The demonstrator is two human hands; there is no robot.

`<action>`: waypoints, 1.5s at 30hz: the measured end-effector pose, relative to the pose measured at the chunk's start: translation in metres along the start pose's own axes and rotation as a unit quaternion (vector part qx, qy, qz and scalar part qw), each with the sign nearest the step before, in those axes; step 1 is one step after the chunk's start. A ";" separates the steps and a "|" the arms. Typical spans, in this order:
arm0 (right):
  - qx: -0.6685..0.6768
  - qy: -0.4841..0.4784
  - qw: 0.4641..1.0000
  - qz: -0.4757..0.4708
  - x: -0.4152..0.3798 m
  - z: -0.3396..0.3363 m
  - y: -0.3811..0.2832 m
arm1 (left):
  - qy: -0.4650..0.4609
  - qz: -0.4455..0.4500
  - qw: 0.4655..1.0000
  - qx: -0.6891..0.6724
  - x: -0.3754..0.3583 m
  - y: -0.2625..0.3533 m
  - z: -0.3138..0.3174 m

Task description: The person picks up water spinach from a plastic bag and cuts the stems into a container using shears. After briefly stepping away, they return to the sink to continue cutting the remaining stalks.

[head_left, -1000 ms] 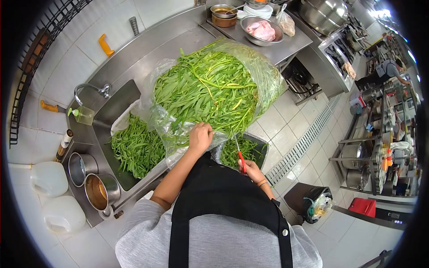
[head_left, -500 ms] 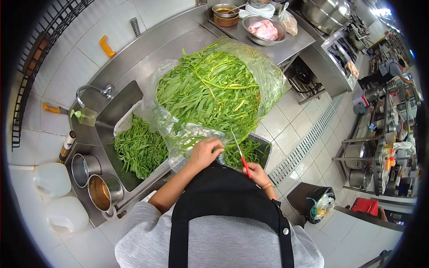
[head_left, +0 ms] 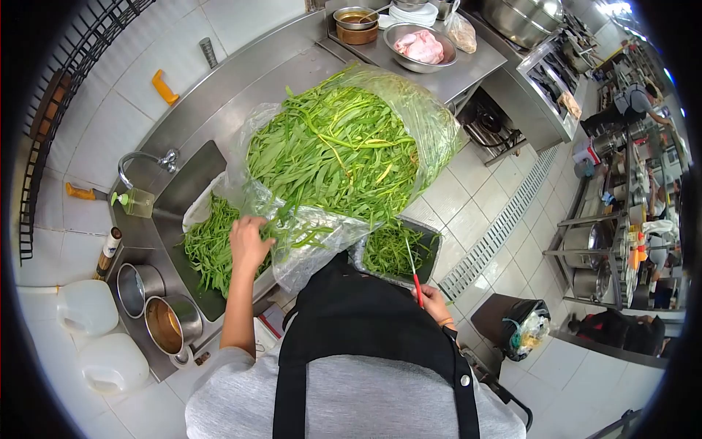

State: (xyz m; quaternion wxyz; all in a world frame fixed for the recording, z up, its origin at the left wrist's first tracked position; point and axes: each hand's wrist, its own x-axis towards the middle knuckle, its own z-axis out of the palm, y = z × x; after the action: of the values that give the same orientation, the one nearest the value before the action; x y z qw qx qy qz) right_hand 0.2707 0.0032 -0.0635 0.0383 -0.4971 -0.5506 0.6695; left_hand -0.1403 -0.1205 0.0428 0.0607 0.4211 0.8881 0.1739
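My left hand [head_left: 250,243] is over the right side of a pile of leafy greens [head_left: 210,252] in a white basket in the sink. Its thumb stands apart from the fingers, whose tips partly merge with the leaves. In my right hand [head_left: 434,303] is a knife [head_left: 417,282] with a red handle, blade pointing up and away from me. The blade lies across the edge of a grey bin [head_left: 433,256] holding cut green stems [head_left: 391,252]. A large clear plastic bag [head_left: 431,124] full of long-stemmed greens [head_left: 336,146] lies open ahead.
A tap [head_left: 146,157] and soap bottle [head_left: 135,201] stand by the sink [head_left: 212,157]. Metal pots [head_left: 172,325] and white jugs [head_left: 113,362] are at left. A bowl of raw meat [head_left: 420,47] sits at the back. A waste bin [head_left: 504,322] stands right; a person [head_left: 632,102] is far off.
My left hand has moved left from the bag's near edge to the greens in the sink. My right hand, with the knife, has shifted slightly right and toward me.
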 end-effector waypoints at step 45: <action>0.078 0.063 0.995 0.022 -0.019 0.010 -0.006 | -0.241 0.249 0.837 -0.423 -0.008 0.142 0.125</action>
State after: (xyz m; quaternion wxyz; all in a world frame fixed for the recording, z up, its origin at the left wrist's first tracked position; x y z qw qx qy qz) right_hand 0.2696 -0.0125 -0.0480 0.0969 -0.5461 -0.4820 0.6783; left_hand -0.0005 -0.0112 -0.0228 0.3994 0.5898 0.5508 0.4348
